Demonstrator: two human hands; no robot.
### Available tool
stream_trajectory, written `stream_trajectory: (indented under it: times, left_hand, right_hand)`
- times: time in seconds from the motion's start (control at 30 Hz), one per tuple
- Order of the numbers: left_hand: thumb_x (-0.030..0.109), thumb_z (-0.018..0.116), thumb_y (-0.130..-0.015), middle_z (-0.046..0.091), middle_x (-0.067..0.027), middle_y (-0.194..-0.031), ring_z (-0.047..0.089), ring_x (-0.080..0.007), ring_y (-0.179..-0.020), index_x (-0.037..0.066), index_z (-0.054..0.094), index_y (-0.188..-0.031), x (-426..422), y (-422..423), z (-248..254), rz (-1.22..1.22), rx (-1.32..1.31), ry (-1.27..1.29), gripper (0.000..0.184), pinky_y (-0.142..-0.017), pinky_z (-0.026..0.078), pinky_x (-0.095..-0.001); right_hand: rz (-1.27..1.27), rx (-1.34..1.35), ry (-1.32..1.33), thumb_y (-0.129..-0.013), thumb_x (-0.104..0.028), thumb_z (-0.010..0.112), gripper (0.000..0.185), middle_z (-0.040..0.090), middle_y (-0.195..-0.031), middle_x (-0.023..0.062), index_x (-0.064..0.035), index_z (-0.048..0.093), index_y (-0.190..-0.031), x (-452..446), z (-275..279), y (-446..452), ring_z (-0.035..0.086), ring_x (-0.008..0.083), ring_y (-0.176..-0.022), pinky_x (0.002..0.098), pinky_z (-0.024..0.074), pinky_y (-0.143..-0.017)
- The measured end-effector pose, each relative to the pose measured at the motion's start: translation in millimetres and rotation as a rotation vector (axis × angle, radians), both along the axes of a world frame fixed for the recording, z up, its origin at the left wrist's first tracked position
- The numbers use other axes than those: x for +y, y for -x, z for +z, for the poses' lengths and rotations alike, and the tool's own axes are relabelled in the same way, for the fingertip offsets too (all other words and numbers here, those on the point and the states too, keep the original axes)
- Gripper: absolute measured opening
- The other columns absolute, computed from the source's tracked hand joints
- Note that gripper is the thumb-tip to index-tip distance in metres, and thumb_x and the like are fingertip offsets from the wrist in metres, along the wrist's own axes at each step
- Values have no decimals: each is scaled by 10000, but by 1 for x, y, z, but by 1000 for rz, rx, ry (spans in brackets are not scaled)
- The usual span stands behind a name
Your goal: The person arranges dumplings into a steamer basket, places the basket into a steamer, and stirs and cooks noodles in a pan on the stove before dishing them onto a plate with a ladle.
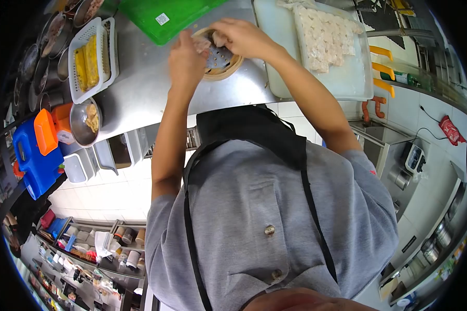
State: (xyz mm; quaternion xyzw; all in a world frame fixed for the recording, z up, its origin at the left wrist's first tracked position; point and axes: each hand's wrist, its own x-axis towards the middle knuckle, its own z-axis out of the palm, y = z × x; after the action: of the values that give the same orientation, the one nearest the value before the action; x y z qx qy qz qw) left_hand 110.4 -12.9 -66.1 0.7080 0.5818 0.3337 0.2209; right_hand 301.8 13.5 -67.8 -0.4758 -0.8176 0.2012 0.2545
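A round bamboo steamer [223, 74] with a perforated metal base stands on the steel counter. At its left edge, my left hand [187, 59] has its fingers closed on a pale dumpling [201, 45]. My right hand [244, 39] reaches over the steamer's upper right side, fingers closed on another pale dumpling [219, 39]. Many pale dumplings [327, 39] sit in rows on a whitish board [290, 78] to the right. Beyond the steamer lies a green board [184, 15] with a small printed label.
White baskets [77, 93] with yellow packets stand on the counter's left. Near them, a metal bowl [77, 122] holds pale yellow pieces. Metal pots line the far left; a blue container [39, 155] hangs below. Yellow-orange hooks [383, 71] jut out at the right.
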Motion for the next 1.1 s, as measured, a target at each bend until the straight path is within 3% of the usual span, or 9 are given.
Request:
stream_trajectory:
  times: [0.17, 0.27, 0.4, 0.47, 0.6, 0.7, 0.83, 0.93, 1.1]
  left_hand:
    - [75, 722, -761, 668, -181, -1009, 624, -360, -952, 4, 616, -1058, 11, -6, -26, -106, 331, -150, 323, -877, 470, -465]
    - [104, 720, -774, 650, -162, -1004, 600, -381, -952, 43, 629, -1083, 8, -1, -30, -123, 391, -236, 328, -896, 459, -471]
    - [106, 791, -732, 620, -146, -1047, 576, -377, -983, 85, 649, -1146, -10, -15, -16, -90, 307, -289, 437, -919, 453, -477]
    - [113, 827, -715, 596, -159, -1122, 556, -366, -1061, 72, 653, -1133, -16, -26, -5, -3, 283, -280, 455, -929, 452, -467]
    - [118, 817, -739, 585, -175, -1146, 549, -366, -1084, 60, 648, -1169, -18, -61, -1, -166, 154, -262, 466, -927, 452, -459]
    - [119, 809, -759, 577, -178, -1159, 552, -363, -1076, 48, 641, -1196, -19, -89, 0, -303, 153, -229, 473, -920, 453, -454]
    - [117, 786, -799, 571, -162, -1085, 565, -321, -986, 24, 642, -1194, -30, -104, 12, -276, 132, -120, 430, -883, 464, -416]
    - [118, 777, -813, 558, -147, -1037, 566, -277, -904, 12, 643, -1185, -42, -103, 11, -216, 111, -56, 409, -833, 478, -391]
    - [128, 773, -824, 560, -130, -988, 571, -233, -833, -3, 649, -1169, -58, -104, 3, -139, 72, 19, 390, -780, 488, -375]
  right_hand:
    - [47, -258, -173, -673, -6, 697, 312, 568, -1046, 59, -96, 608, -958, 8, -16, 10, 568, 327, -1037, 430, 533, -800]
    - [6, -167, -177, -707, -25, 710, 357, 571, -1066, 48, -115, 648, -1047, 5, -23, 1, 558, 320, -1047, 412, 547, -786]
    - [-195, -101, -286, -759, -53, 715, 370, 590, -1046, 62, -126, 681, -1120, -26, -6, -38, 592, 300, -998, 392, 553, -769]
    - [-395, 303, -174, -801, -93, 715, 321, 651, -967, 87, -112, 710, -1122, -58, 3, -84, 639, 287, -907, 393, 549, -783]
    - [-875, -41, -92, -823, -66, 673, 152, 704, -834, 96, -39, 731, -961, -86, 0, -182, 672, 207, -825, 334, 538, -762]
    - [-483, -200, -261, -813, -131, 673, 145, 670, -917, 69, -109, 732, -943, -77, -5, -213, 648, 305, -871, 407, 531, -793]
    - [-324, -265, -312, -820, -127, 667, 117, 647, -778, 59, -83, 732, -907, -54, -19, -246, 640, 245, -748, 362, 519, -735]
    - [-202, -272, -101, -782, -229, 698, 185, 678, -1059, 187, -55, 701, -846, -44, -26, -258, 649, 266, -968, 406, 493, -869]
    - [-254, 258, 90, -774, -146, 608, 150, 622, -739, 222, -1, 642, -759, -58, -17, -256, 617, 396, -719, 474, 496, -682]
